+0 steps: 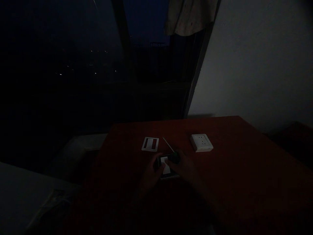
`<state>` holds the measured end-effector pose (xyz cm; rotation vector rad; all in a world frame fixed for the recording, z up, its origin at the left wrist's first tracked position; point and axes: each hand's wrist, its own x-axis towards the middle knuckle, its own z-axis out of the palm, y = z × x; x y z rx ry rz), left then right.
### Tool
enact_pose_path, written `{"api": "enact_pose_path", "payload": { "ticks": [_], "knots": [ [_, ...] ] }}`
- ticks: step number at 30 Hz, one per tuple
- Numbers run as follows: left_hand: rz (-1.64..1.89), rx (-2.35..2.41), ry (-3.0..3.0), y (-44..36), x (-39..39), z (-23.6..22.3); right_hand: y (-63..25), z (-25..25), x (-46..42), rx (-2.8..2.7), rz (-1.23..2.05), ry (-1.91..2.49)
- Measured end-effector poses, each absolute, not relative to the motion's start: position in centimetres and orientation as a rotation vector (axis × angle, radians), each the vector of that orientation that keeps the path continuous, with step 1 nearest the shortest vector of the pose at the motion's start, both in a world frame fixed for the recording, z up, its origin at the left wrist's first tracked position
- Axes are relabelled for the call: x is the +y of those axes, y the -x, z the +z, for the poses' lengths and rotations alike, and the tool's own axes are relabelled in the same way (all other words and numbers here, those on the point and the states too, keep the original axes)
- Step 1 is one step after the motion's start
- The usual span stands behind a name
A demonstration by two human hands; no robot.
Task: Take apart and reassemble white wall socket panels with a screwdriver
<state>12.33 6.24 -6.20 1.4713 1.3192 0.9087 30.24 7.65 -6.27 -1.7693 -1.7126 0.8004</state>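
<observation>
In the dim light, a small wall switch with a white middle panel and a dark surround sits between my two hands near the middle of the table. My left hand grips its left side, thumb on the white panel. From the right, my right hand is closed at the switch, its thumb also reaching the panel. A screwdriver points away to the upper left; its dark green handle lies against my right fingers and seems held in them. Beyond my left hand, a white cover frame lies flat.
A white socket box stands on the reddish-brown table, right of the screwdriver. A pale wall rises behind the table's right side. Dark window panes and a hanging curtain are at the back.
</observation>
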Motion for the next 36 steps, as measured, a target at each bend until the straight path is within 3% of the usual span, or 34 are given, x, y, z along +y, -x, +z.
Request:
{"api": "enact_pose_path", "payload": {
  "ticks": [21,36],
  "knots": [
    [0.93,1.29,-1.415,-12.4,6.1,-6.0,-29.2,-6.3,7.9,-1.648,0.732,1.943],
    [0.925,1.513,-1.675,-11.1,6.7,-5.5,-31.2,-7.3,7.2,-1.252,1.06,1.549]
  ]
}}
